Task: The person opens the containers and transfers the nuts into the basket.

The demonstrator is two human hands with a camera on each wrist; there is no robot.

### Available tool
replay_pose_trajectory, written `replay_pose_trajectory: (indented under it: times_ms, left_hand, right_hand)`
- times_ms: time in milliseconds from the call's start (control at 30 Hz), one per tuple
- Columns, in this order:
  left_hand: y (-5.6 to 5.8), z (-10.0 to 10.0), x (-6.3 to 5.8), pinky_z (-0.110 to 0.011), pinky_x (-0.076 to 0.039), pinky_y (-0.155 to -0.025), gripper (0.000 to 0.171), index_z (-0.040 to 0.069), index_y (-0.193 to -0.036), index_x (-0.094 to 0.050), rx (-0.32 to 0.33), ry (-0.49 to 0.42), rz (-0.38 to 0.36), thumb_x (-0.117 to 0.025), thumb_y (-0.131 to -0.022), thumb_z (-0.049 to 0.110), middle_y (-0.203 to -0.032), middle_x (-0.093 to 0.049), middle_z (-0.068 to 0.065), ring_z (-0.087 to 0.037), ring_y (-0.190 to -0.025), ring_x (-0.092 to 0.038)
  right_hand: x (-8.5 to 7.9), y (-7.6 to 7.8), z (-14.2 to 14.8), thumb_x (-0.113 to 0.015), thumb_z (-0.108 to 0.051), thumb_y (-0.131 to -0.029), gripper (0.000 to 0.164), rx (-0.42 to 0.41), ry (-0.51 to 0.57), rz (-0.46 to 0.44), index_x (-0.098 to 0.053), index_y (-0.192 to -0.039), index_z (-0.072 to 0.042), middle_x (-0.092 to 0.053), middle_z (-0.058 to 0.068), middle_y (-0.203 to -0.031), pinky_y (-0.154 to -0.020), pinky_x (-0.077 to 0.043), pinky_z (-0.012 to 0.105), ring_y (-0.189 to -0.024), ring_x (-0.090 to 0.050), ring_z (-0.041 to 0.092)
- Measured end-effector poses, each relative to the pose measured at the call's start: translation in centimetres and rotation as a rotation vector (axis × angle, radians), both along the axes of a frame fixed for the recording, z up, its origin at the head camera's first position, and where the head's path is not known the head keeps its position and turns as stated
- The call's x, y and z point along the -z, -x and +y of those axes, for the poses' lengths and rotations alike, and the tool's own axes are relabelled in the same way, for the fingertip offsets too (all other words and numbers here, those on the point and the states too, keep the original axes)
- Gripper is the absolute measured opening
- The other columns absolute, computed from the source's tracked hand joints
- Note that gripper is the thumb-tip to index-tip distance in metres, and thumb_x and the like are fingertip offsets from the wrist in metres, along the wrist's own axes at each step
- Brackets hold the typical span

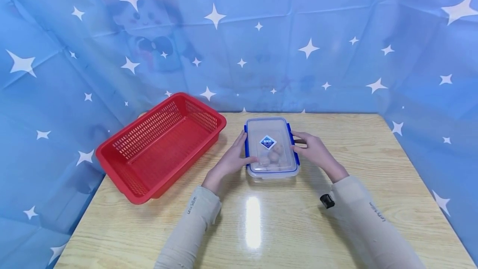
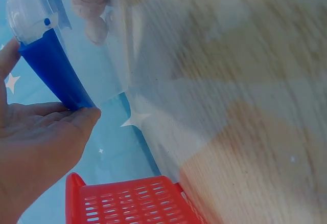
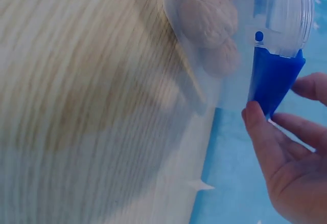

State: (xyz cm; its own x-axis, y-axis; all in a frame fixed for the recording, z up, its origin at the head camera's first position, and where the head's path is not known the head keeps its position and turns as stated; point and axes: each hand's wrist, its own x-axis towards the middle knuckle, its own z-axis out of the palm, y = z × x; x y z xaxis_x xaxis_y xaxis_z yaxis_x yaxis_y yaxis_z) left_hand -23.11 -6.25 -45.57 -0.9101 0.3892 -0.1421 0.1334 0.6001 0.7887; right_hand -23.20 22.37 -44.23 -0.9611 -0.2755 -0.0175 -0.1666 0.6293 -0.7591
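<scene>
A clear plastic food container (image 1: 272,125) with a blue-sealed lid and blue side latches rests on the table. Several round, wrinkled walnuts (image 3: 208,17) show through its wall. My left hand (image 1: 232,160) is at its left side, the thumb over the lid and the fingers at the lower edge of the left blue latch (image 2: 53,70). On the opposite side, my right hand (image 1: 313,149) pinches the right blue latch (image 3: 276,78) between thumb and fingers. In both wrist views the latches slant outward, their lower ends apart from the container wall.
A red perforated plastic basket (image 1: 164,186) stands on the left of the wooden table (image 1: 373,169), set at an angle. A blue curtain with white stars (image 1: 261,78) hangs behind the table and along both sides.
</scene>
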Motion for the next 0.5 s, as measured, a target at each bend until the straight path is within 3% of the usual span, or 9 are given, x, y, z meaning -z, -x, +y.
replay_pose_trajectory:
  times_ms: [500]
  left_hand:
    - [0.10, -0.31, 0.13, -0.049, -0.018, -0.126, 0.096, 0.022, -0.162, -0.006, 0.001, -0.024, -0.026, -0.068, -0.092, 0.045, -0.170, 0.000, 0.006, -0.021, -0.157, -0.006]
  right_hand:
    - [0.95, 0.01, 0.38, -0.053, -0.005, -0.098, 0.056, 0.045, 0.121, -0.050, -0.036, -0.150, 0.006, -0.057, 0.034, -0.134, -0.096, -0.056, 0.045, -0.116, -0.063, 0.046]
